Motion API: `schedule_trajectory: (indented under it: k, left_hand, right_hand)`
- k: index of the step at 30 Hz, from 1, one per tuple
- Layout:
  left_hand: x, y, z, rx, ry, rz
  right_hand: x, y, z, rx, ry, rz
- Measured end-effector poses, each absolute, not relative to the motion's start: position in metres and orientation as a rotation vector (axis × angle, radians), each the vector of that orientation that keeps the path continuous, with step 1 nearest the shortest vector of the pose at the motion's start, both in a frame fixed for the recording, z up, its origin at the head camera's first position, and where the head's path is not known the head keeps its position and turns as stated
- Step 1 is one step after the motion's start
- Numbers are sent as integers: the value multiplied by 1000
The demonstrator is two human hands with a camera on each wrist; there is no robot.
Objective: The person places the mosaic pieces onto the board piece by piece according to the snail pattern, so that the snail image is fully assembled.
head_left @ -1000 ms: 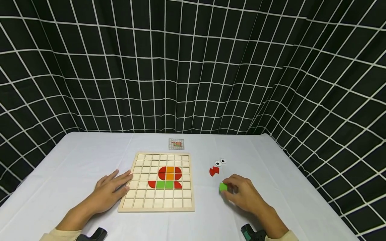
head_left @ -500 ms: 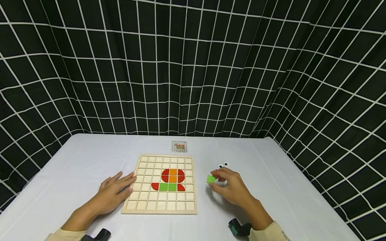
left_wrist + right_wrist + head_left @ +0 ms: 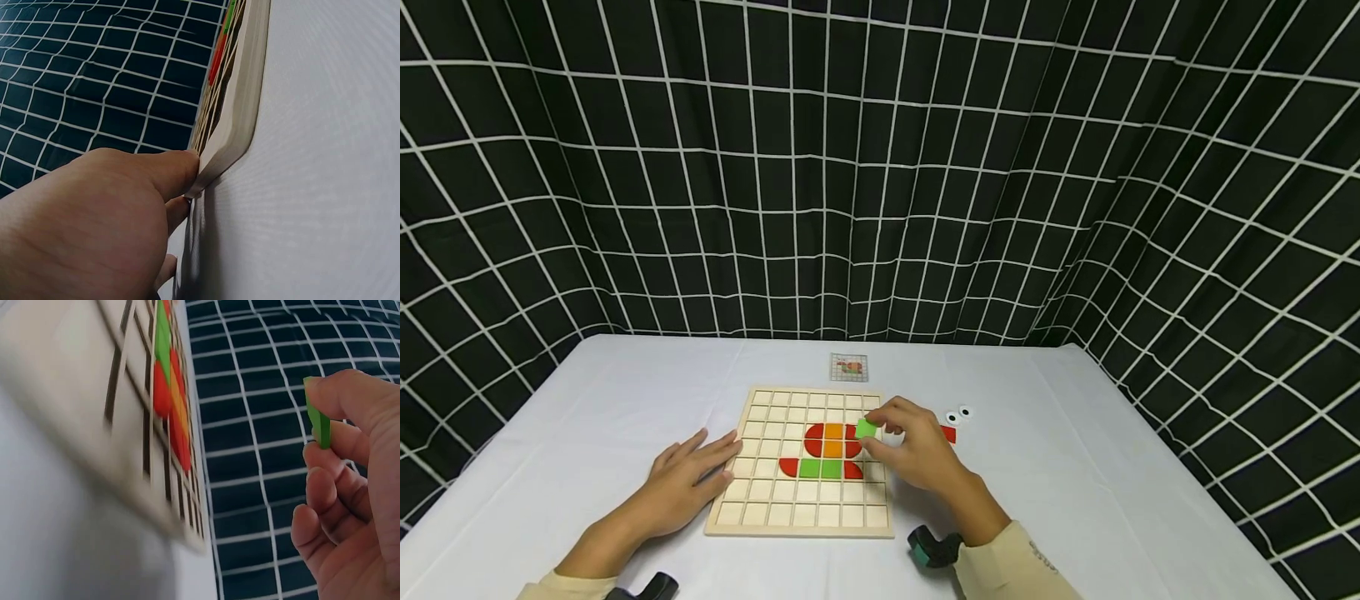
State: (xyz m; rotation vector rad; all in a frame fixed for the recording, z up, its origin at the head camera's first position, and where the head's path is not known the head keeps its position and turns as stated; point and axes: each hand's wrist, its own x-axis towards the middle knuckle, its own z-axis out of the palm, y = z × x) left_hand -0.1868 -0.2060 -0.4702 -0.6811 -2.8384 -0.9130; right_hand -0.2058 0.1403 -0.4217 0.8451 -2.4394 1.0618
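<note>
A wooden grid board (image 3: 796, 512) lies flat on the white table. My left hand (image 3: 679, 485) rests at its left edge, fingers fairly straight; in the left wrist view the thumb (image 3: 172, 170) touches the board's side. Between thumb and fingers, my right hand (image 3: 917, 446) pinches a green square tile (image 3: 865, 429). That tile is held above the right part of the board, apart from it in the right wrist view. Red curved tiles flank a column of orange tiles (image 3: 832, 440) on the grid. Below them, a row has green tiles (image 3: 820, 468) with a red curved tile at each end.
Past the board's far edge lies a small picture card (image 3: 849, 367) with a gridded design. Two round eye tiles (image 3: 958, 415) are on the cloth to the right. Near them a red tile (image 3: 949, 434) is partly hidden by my right hand. A black gridded curtain (image 3: 775, 208) encloses the table.
My right hand has carried the green tile leftward, from the table's right side to over the board. My left hand stays at the board's edge. The head view has shifted slightly.
</note>
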Motion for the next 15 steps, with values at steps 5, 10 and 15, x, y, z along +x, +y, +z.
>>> schedule_trajectory:
  k: [5, 10, 15]
  left_hand:
    - [-186, -206, -469, -680, -2839, -915]
    - [-186, -206, -469, -679, -2833, -927]
    - [-187, -206, -470, -680, -2826, -928]
  right_hand:
    - [-210, 119, -419, 880, -2450, 1105]
    - [-213, 102, -420, 904, -2461, 1108]
    - [-216, 88, -425, 907, -2486, 1072]
